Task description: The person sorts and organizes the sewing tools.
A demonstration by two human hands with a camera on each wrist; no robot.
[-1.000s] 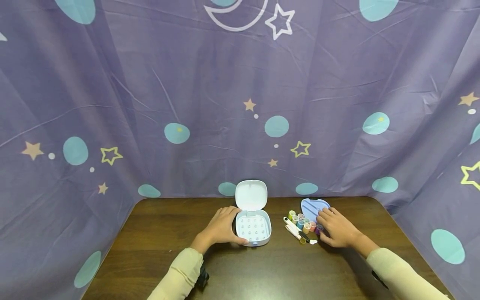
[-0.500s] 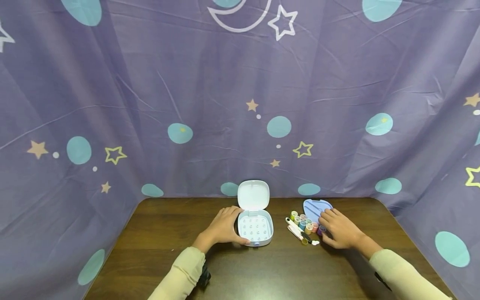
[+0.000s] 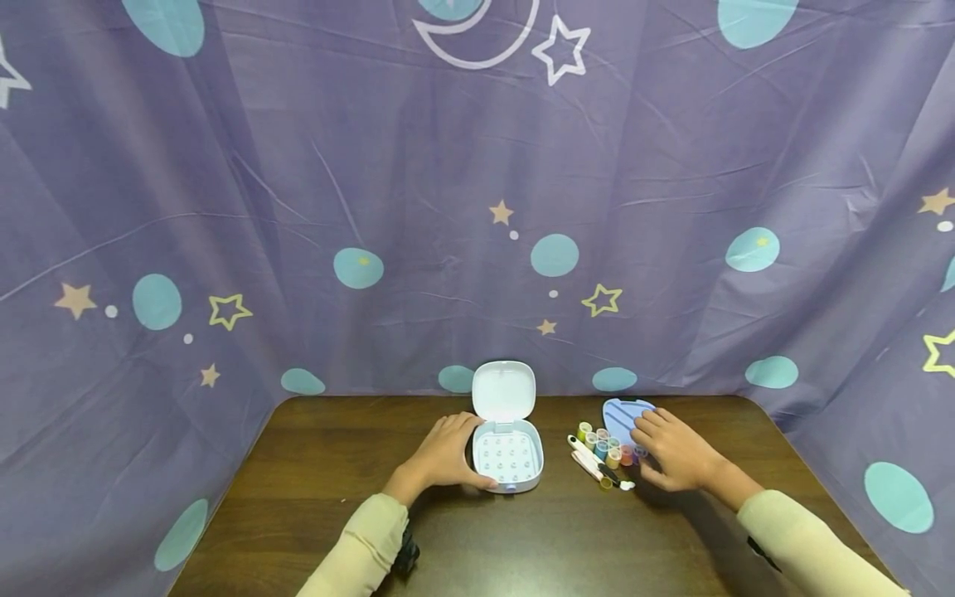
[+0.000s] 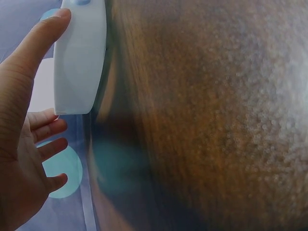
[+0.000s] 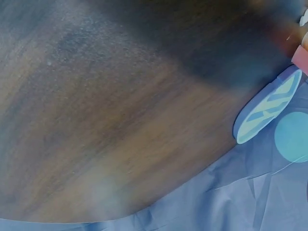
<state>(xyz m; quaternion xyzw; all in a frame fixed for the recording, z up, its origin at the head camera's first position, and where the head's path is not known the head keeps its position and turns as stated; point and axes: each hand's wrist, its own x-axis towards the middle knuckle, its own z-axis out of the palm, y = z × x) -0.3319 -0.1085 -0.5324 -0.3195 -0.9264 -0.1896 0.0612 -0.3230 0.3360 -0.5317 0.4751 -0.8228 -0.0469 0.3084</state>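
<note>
In the head view my left hand (image 3: 448, 454) grips a small white sewing box (image 3: 507, 478) at its left side, thumb on the front wall and fingers at the back. The box lid (image 3: 504, 391) stands raised, and small pegs dot the insert (image 3: 510, 461). The left wrist view shows the thumb (image 4: 45, 36) pressed on the box front (image 4: 79, 67). At the right my right hand (image 3: 675, 452) pinches a purple thread spool (image 3: 639, 453) at the end of a cluster of colored thread spools (image 3: 601, 448). The right wrist view leaves this hand out.
A blue slotted tray (image 3: 622, 417) lies behind the spools, partly covered by the right fingers. In front lie slim white tools (image 3: 585, 454), one with a black end, a small gold round piece (image 3: 605, 482) and a small white piece (image 3: 627, 485). A patterned curtain hangs behind the table (image 3: 336, 464).
My right hand has shifted slightly at the purple spool, which now sits a little higher between the fingers. The left hand and the box stay in place; the head view has shifted slightly.
</note>
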